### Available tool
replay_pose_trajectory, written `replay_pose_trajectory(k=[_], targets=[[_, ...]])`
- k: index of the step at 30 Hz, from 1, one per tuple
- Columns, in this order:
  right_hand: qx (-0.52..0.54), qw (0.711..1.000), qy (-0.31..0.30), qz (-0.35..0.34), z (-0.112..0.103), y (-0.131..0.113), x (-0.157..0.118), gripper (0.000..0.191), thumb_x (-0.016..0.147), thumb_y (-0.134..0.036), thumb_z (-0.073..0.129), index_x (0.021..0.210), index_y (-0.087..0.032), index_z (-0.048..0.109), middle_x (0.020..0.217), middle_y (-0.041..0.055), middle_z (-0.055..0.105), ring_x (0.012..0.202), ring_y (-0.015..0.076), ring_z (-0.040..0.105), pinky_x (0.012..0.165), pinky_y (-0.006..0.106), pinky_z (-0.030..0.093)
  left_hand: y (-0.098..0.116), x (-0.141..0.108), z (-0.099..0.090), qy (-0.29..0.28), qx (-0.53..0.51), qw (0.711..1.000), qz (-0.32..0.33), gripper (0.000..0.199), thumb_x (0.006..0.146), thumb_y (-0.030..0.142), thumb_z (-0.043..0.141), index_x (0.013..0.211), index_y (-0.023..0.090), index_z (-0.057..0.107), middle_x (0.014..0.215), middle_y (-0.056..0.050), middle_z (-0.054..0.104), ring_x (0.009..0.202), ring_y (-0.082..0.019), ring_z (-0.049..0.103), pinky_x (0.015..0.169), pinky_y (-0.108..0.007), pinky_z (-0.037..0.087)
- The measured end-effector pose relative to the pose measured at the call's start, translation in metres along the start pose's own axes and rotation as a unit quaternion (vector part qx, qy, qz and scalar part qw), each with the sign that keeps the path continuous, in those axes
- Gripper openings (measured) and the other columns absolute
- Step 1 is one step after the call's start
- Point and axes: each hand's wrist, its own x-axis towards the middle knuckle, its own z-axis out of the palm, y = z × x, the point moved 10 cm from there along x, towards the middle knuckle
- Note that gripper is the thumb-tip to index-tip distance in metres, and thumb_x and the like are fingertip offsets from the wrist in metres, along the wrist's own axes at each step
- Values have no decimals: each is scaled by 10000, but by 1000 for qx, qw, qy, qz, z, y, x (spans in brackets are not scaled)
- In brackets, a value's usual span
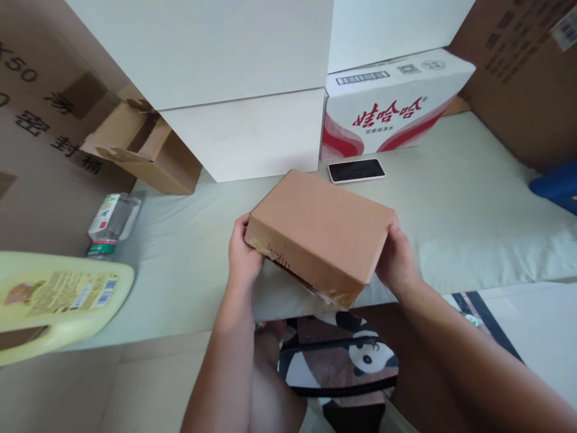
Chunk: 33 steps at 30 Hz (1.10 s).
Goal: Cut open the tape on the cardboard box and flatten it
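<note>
A brown cardboard box point(322, 219) is held between my two hands, tilted, over the front part of the green cloth-covered surface point(189, 276). My left hand point(243, 251) grips its left end, the fingers going underneath. At the right end, my right hand point(399, 255) is closed on the box's side, most of its fingers hidden behind it. The upper face is plain and flat. Along the near lower edge I see torn tape and a ragged gap; what is inside does not show.
Behind the box lies a phone point(357, 171), before a white and red carton point(387, 114) and large white boxes point(252, 138). On the left are an open small carton point(169, 156), a lying plastic bottle point(112, 222) and a yellow jug point(67, 294). A panda-print bag point(333, 367) is below.
</note>
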Motion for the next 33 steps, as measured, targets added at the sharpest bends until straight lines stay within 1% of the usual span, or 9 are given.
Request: replay_pose_trajectory(k=[6, 9, 13, 15, 18, 21, 26, 30, 33], targets=[[-46, 999, -15, -6, -3, 1, 1, 404, 896, -633, 521, 1169, -335, 531, 1378, 48, 556, 1348, 305, 505, 942, 464, 547, -1, 0, -7, 12, 27, 999, -21, 458, 618, 158, 737, 1072, 211, 702, 1022, -41, 770, 921, -218, 698, 804, -307, 549], [-32, 999, -9, -14, -6, 0, 3, 375, 882, -612, 559, 1137, -337, 548, 1342, 48, 563, 1349, 301, 497, 957, 460, 540, 3, 0, -7, 6, 49, 999, -11, 401, 638, 177, 718, 1038, 205, 722, 999, -47, 780, 918, -235, 707, 815, -336, 558], [-33, 999, 3, -14, -9, -1, 5, 341, 872, -594, 572, 1087, -330, 549, 1310, 51, 575, 1317, 304, 512, 938, 461, 544, 7, -2, 1, -38, 23, 999, 20, 248, 672, 214, 694, 913, 203, 753, 1015, -63, 798, 989, -281, 722, 901, -398, 561], [-52, 998, 13, -15, -10, -2, 6, 348, 881, -588, 549, 1113, -329, 540, 1347, 52, 565, 1308, 302, 521, 914, 453, 550, 6, -3, 5, -61, 9, 998, 23, 207, 697, 230, 679, 884, 202, 763, 973, -66, 803, 950, -281, 729, 881, -400, 567], [-58, 998, 27, -9, -13, -1, 5, 352, 890, -576, 538, 1136, -324, 541, 1366, 53, 564, 1293, 296, 535, 906, 446, 552, 2, -3, 2, -66, 16, 998, 17, 183, 738, 248, 647, 867, 198, 768, 954, -71, 805, 911, -279, 731, 853, -403, 568], [-54, 998, 20, -5, -12, 0, 5, 338, 892, -570, 539, 1119, -320, 546, 1357, 51, 575, 1285, 295, 543, 890, 442, 558, 0, -2, -1, -68, 49, 996, 17, 144, 717, 215, 647, 795, 204, 767, 913, -64, 807, 892, -293, 730, 857, -430, 566], [-52, 999, 13, 0, -11, 2, 5, 319, 902, -551, 533, 1111, -311, 550, 1335, 57, 591, 1276, 294, 550, 849, 425, 572, 8, -1, -7, -35, 38, 998, 23, 187, 678, 150, 664, 810, 216, 777, 913, -41, 801, 949, -290, 737, 920, -438, 576], [-42, 999, 8, -1, -10, 1, 5, 302, 915, -513, 538, 1137, -312, 568, 1326, 54, 598, 1267, 285, 561, 876, 425, 568, 8, 0, -11, -4, 2, 1000, 12, 220, 677, 152, 670, 866, 201, 769, 931, -41, 793, 933, -255, 738, 903, -399, 587], [-51, 999, -4, -2, -9, 2, 6, 347, 922, -538, 525, 1183, -314, 572, 1335, 55, 611, 1241, 289, 590, 836, 414, 578, 8, 1, -14, 14, -26, 999, 16, 272, 679, 161, 691, 938, 191, 768, 978, -41, 793, 959, -232, 734, 916, -367, 579]])
